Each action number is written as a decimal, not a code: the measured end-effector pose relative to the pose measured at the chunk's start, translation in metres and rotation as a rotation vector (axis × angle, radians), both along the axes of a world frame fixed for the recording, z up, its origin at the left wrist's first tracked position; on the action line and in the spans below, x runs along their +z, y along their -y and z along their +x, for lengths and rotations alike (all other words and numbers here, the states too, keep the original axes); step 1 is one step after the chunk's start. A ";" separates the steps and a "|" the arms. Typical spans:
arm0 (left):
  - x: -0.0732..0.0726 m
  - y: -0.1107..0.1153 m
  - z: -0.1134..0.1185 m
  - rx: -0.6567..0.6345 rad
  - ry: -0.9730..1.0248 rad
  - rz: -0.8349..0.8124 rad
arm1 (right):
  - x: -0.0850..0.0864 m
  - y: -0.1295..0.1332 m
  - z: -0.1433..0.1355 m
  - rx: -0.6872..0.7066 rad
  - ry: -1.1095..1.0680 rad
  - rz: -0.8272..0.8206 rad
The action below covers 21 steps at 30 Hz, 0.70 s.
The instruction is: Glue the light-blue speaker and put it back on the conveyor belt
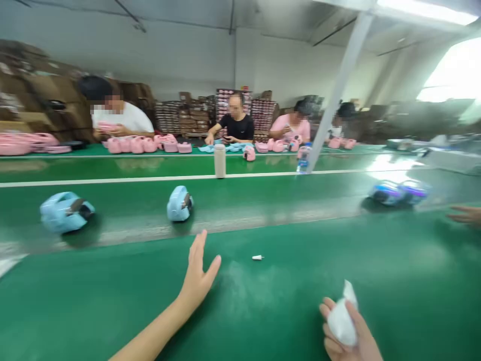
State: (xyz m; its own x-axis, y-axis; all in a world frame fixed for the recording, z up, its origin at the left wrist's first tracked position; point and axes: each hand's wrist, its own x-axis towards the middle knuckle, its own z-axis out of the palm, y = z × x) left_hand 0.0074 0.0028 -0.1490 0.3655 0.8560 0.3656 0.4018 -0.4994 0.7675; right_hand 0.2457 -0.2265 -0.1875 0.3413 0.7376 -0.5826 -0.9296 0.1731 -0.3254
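Note:
My left hand (198, 273) reaches out over the green table with its fingers apart and nothing in them. Just beyond it, a light-blue plastic shell with a dark part (179, 204) sits on the conveyor belt. A second blue shell (63, 212) lies farther left on the belt. My right hand (347, 328) is wrapped round a crumpled white cloth or tissue (342, 323), with one corner sticking up. Between my hands, a small white pointed nozzle-like piece (257, 257) rests on the table, touched by neither.
Two shiny blue-purple items (399, 193) stand on the belt at the right, near a co-worker's hand (466, 214). A beige tumbler (220, 161) and a water bottle (303, 159) stand past the belt. Several people sit opposite behind pink shells (131, 144). A white post (340, 90) rises at right.

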 end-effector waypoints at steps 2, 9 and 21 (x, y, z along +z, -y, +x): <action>-0.003 0.032 0.014 -0.252 -0.019 -0.030 | 0.002 -0.006 -0.003 -0.044 -0.007 0.032; -0.018 0.085 0.097 -0.403 0.241 -0.532 | 0.034 -0.026 -0.004 -0.023 0.022 0.159; 0.058 -0.022 0.014 0.139 -0.005 -0.087 | 0.023 -0.113 0.012 0.189 0.110 0.258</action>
State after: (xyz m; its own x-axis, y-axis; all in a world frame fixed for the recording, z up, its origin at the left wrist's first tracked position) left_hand 0.0216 0.0252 -0.0909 0.2424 0.9268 0.2869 0.4663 -0.3707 0.8032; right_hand 0.2573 -0.1137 -0.1641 0.2348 0.9124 -0.3354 -0.9149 0.0909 -0.3932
